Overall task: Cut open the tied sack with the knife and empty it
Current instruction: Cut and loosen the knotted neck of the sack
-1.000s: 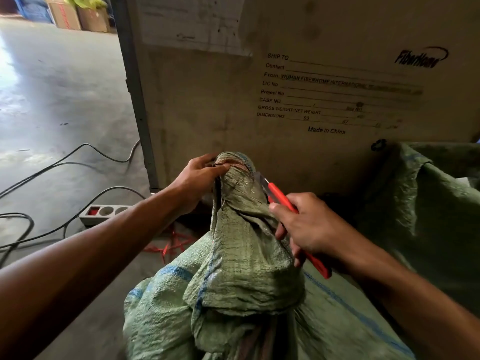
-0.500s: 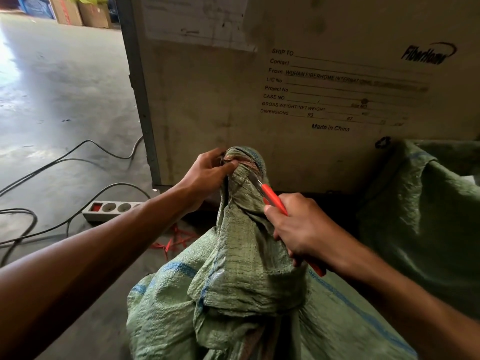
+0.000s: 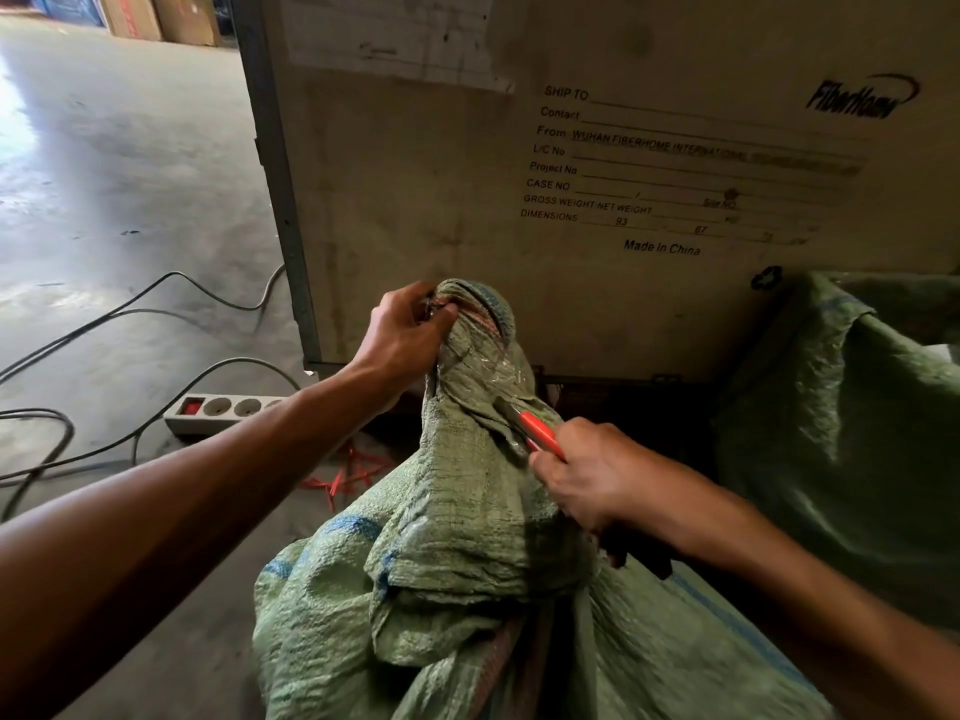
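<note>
Left hand point(image 3: 400, 337) grips the bunched neck of the sack point(image 3: 467, 511), which stands on the floor before a crate point(image 3: 571, 200). Right hand point(image 3: 587, 475) clasps the red knife point(image 3: 537, 433), blade against the fabric below the neck. Risk: a slipping blade could travel toward the left hand's fingers. The blade tip, the tie and the contents are hidden.

Green woven sack point(image 3: 467, 537) with blue stripe, red-handled knife point(image 3: 540, 433)
</note>
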